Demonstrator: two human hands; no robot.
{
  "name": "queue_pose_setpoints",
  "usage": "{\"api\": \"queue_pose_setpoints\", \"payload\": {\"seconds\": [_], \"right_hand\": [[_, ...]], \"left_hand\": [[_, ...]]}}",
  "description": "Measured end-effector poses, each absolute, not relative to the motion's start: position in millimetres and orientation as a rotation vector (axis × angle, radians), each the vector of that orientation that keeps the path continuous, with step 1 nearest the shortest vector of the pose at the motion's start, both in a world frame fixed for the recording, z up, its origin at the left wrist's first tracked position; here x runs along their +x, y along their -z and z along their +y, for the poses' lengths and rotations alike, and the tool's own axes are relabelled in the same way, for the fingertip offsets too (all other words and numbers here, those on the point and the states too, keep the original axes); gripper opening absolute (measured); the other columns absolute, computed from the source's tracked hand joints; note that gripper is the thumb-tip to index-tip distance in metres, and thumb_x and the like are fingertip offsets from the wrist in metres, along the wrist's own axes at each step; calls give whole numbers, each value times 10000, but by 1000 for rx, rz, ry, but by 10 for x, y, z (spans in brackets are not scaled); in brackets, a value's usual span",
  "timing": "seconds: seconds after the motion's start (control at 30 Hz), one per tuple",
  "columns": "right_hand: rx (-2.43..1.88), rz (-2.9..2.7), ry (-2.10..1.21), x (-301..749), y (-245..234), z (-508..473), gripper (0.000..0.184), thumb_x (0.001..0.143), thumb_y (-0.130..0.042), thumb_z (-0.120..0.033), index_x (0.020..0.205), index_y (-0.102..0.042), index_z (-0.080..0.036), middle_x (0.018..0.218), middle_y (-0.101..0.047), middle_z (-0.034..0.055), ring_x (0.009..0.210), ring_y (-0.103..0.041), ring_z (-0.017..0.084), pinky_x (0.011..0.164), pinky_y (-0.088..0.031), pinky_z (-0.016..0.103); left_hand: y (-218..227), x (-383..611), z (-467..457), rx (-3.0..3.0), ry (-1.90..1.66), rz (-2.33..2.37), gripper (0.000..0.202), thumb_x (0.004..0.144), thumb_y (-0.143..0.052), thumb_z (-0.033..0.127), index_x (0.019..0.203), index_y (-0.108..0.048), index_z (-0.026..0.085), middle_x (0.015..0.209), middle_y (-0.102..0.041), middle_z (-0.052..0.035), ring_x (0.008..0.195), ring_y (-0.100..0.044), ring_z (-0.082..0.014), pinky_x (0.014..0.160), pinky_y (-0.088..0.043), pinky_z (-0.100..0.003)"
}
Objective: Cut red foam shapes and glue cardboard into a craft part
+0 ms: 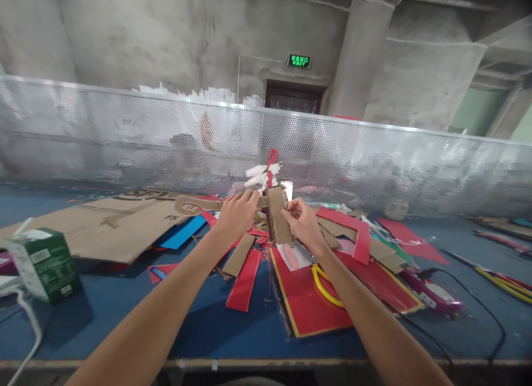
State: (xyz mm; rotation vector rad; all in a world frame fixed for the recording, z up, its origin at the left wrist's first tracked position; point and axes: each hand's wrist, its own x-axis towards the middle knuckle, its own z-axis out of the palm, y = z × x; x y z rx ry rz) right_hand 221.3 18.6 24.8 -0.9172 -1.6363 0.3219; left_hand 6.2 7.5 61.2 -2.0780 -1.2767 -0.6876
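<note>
My left hand (240, 212) is wrapped round the arm of a brown cardboard craft piece. That arm ends at the left in a cut-out loop (190, 205). To the right the arm meets an upright cardboard block (279, 215), held above the cluttered table. At the block's right edge is my right hand (303, 222), its fingers bent and touching the cardboard. Whether anything small is pinched in those fingers cannot be made out. Just behind the block rise a red hooked strip (272, 158) and white flower-like pieces (258, 175).
Red sheets (307, 303), a yellow ring-like handle (324, 289) and cardboard strips (239, 257) lie below my hands. A large cardboard sheet (112, 225) and a green box (45, 264) are at left. At right is a purple device (432, 291) with a cable. Perforated metal (233, 136) borders the back.
</note>
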Motion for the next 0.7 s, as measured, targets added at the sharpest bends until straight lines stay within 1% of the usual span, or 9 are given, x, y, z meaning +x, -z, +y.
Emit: {"api": "queue_pose_setpoints", "payload": {"seconds": [0.23,0.53,0.7], "right_hand": [[-927,-1597,-338,2226,-299,132,190,832,-662,-337,859,-514,-221,805,-584,-10,698,-585,168,663,-439,291],[-933,-1597,-365,2244,-295,167,185,825,-674,-337,914,-573,-211,855,-654,28,744,-624,196,712,-481,324],[-923,-1625,-366,2266,-280,192,157,831,-663,-332,902,-603,-206,852,-671,38,741,-633,201,718,-491,334]], "left_hand": [[-617,54,80,-2066,668,-1268,232,991,-534,200,1220,-550,169,1159,-689,-105,1082,-655,-274,871,-486,-386],[-626,56,63,-2067,675,-1246,215,975,-544,171,1188,-562,180,1138,-695,-91,1088,-653,-271,868,-484,-376],[-622,60,63,-2078,668,-1241,224,983,-530,182,1203,-570,179,1152,-694,-98,1084,-653,-267,890,-485,-385]]}}
